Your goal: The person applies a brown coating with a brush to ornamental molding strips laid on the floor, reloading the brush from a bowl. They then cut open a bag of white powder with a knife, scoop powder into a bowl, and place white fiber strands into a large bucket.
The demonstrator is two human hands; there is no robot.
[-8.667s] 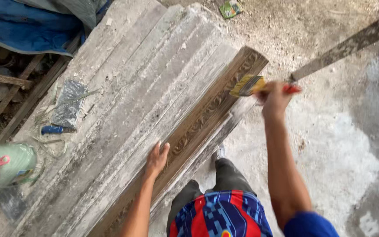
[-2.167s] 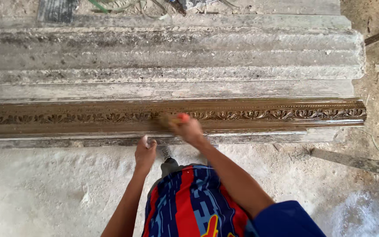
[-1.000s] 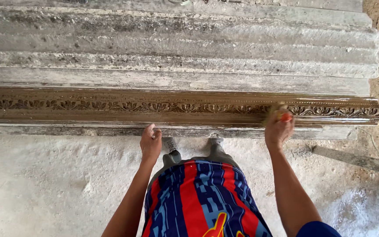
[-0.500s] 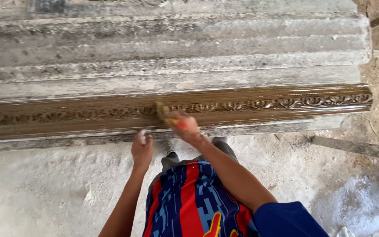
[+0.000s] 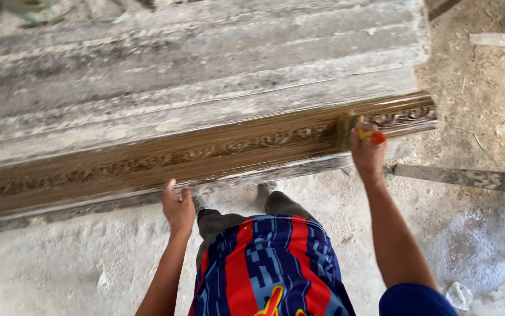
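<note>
While the right hand (image 5: pixel 367 153) grips a paintbrush (image 5: pixel 354 130) (bristles pointing left, handle right) against the carved brown moulding (image 5: pixel 205 155), which runs left to right, the left hand (image 5: pixel 177 206) rests fingers curled on the moulding's near edge, arm extended.

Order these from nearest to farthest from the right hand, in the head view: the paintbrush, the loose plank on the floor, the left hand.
1. paintbrush: held in the right hand.
2. loose plank: on the floor, just right.
3. left hand: far left, at the moulding's lower edge.
</note>
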